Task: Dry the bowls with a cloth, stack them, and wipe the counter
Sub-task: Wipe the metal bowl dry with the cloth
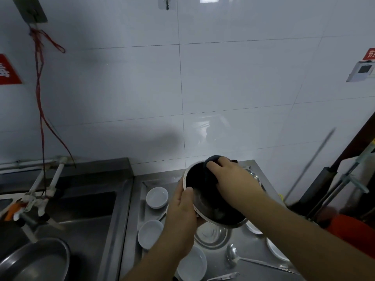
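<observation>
A stainless steel counter [249, 246] is running beside a steel sink [81, 216] at nine o'clock, with a white tiled wall [223, 82] rising behind. Three small white ceramic bowls [150, 234] are sitting on the counter, with one long steel ladle [233, 255] lying at five o'clock. The left hand [180, 216] is gripping the rim of a large dark-lined steel bowl [199, 201], tilted above the counter. The right hand [231, 179] is pressing a dark cloth [211, 165] against its far inner side.
</observation>
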`<state>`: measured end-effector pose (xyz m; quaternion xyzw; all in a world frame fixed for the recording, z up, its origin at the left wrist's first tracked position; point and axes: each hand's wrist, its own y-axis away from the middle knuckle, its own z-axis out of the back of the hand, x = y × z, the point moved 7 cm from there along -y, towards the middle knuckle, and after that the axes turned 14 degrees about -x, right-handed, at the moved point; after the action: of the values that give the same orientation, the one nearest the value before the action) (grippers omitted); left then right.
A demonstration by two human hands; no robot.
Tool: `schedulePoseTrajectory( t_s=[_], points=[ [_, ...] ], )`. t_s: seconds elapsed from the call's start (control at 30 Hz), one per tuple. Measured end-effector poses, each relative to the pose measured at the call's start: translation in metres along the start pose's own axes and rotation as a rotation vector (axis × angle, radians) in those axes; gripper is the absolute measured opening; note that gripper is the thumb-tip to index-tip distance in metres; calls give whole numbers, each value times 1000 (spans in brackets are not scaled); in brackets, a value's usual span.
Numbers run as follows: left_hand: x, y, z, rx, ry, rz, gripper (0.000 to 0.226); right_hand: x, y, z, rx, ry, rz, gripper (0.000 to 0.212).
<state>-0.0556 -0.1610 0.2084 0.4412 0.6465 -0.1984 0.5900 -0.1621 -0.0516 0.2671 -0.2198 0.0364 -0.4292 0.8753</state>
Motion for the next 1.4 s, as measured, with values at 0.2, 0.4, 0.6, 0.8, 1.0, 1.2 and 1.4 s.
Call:
schedulePoseTrajectory(
  t_s=[0.2, 0.4, 0.6, 0.8, 1.0, 1.2, 1.4],
  points=[
    [-29, 9, -2, -36, -74, -228, 48, 2, 11, 1, 254, 146, -10, 30],
    [-30, 18, -5, -4, -111, -290, 46, 19, 33, 14, 576, -748, -206, 37],
    [-11, 25, -8, -32, -116, -222, 52, 7, 30, 2, -47, -1031, -514, 41],
    [-22, 31, -9, 30, -245, -430, 54, -5, 31, -18, 31, -665, -634, 37],
    [-22, 38, -8, 148, -401, -664, 63, 6, 48, -31, 374, -1663, -1343, 55],
    [-12, 26, 1, 271, -732, -674, 62, 4, 48, -24, 307, -1652, -1309, 53],
    [-32, 13, 20, 72, -681, -602, 78, 1, 51, -22, 115, -1741, -1301, 42]
  ],
)
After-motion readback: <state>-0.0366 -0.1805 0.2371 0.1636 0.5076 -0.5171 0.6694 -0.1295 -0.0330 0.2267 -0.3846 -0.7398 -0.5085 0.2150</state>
